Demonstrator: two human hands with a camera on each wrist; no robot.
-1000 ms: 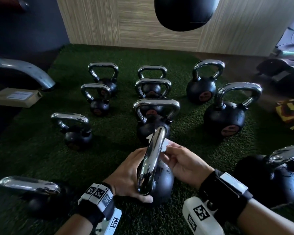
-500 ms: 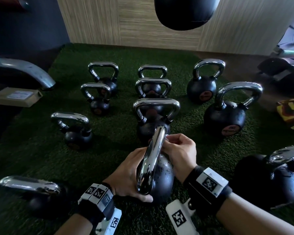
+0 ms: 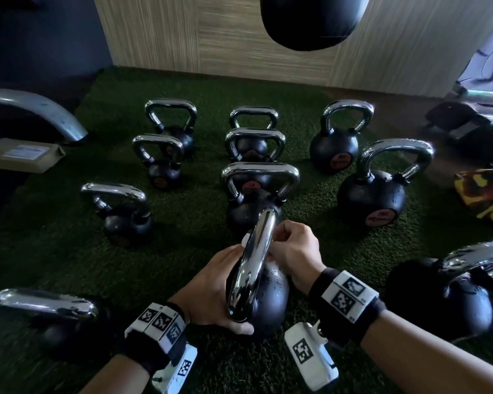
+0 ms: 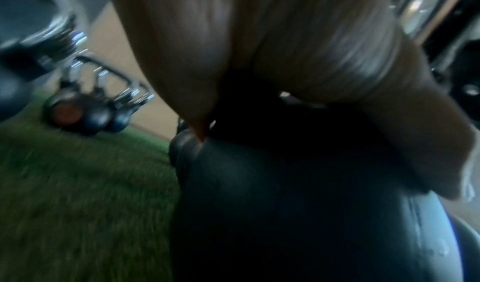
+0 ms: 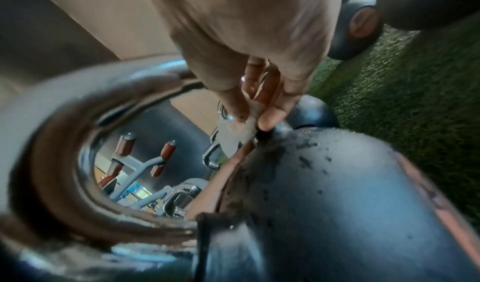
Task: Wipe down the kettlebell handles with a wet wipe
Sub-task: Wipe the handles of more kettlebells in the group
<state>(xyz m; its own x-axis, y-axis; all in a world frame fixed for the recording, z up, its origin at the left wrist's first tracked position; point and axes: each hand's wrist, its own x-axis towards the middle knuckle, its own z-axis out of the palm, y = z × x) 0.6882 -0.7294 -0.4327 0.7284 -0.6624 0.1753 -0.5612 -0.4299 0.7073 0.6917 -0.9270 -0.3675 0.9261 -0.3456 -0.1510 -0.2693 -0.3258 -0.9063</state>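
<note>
We logged the nearest kettlebell (image 3: 268, 302) standing on the green turf (image 3: 69, 265) at front centre, its chrome handle (image 3: 254, 257) edge-on to the head cam. Our left hand (image 3: 211, 291) cupped the black body w/ thumb along its lower side, fingers mostly hidden behind the bell; our right hand (image 3: 293, 251) was curled, pinching the white wet wipe (image 5: 233, 130) vs. the far end of the handle near its base. Approx. ten other kettlebells (image 3: 370, 194) stood around on the turf.
</note>
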